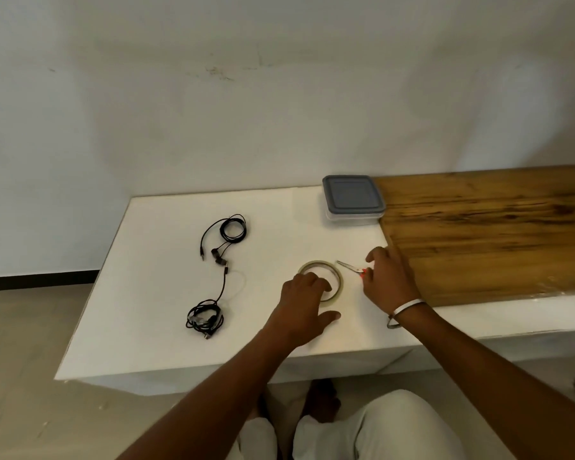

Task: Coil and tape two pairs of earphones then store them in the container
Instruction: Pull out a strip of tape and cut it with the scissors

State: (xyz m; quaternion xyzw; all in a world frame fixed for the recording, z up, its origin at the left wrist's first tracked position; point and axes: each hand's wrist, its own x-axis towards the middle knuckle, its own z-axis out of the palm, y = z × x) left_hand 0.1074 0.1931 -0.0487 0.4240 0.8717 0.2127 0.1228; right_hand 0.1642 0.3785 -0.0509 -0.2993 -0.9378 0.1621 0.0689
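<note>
Two black earphones lie on the left of the white table [166, 260]. The far earphone [228, 234] is a loose loop with its buds and plug trailing out. The near earphone [205, 318] is a tight bundle. A clear tape roll [336, 275] lies flat at the centre; my left hand [301, 303] rests on it, fingers curled over its near rim, thumb spread on the table. Small scissors [347, 266] with red handles lie just right of the roll, and my right hand [390, 277] holds them at the handles. The container [352, 197], with a grey lid on, stands at the back.
A wooden board [495, 234] covers the right part of the bench, beside my right hand and the container. The white wall runs behind. The table's left and front edges drop to the floor. My knees are below the front edge.
</note>
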